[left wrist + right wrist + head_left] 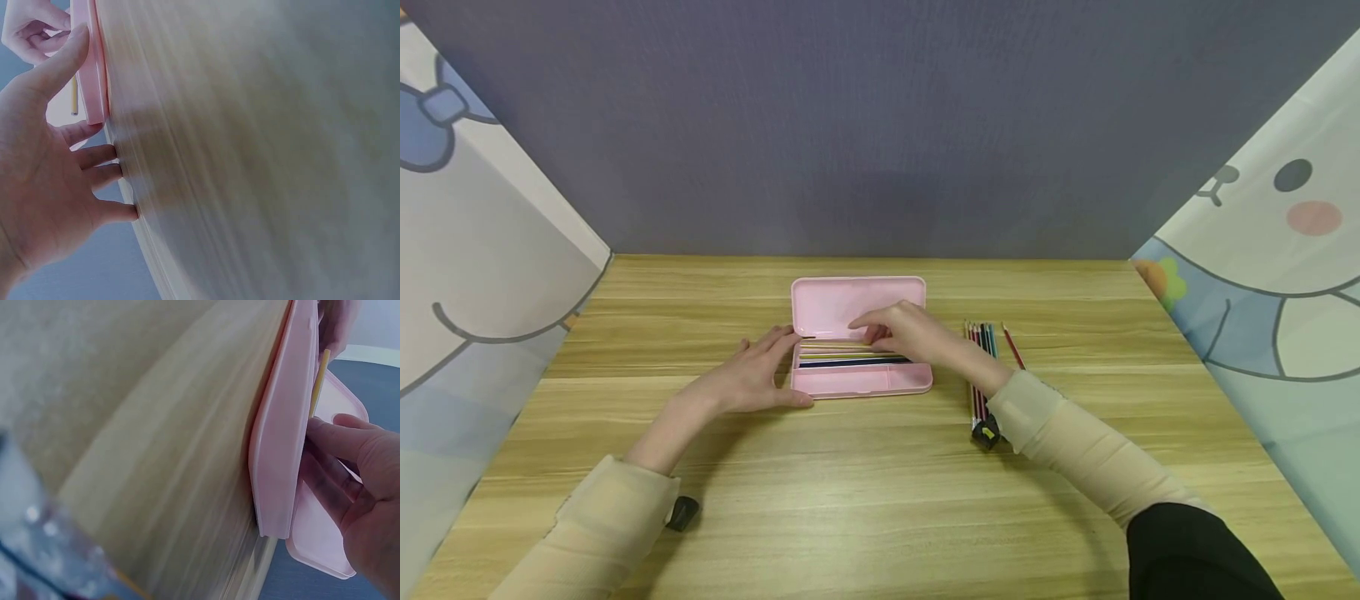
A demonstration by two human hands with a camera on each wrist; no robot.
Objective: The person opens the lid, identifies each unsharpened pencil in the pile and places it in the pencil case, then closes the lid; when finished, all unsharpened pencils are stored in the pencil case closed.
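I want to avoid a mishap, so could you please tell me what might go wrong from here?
The right forearm is over the row of pencils, so it might knock them apart. The yellow pencil at the fingertips of the right hand shows above the rim of the pink case, so it could slip.

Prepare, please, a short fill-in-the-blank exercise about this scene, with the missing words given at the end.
The open pencil case is coloured ____.
In the head view, the left hand is at the case's ____ end.
There, the pencils on the table lie on the case's ____ side.
In the right wrist view, the right hand holds a pencil coloured ____.
Missing words: pink; left; right; yellow.
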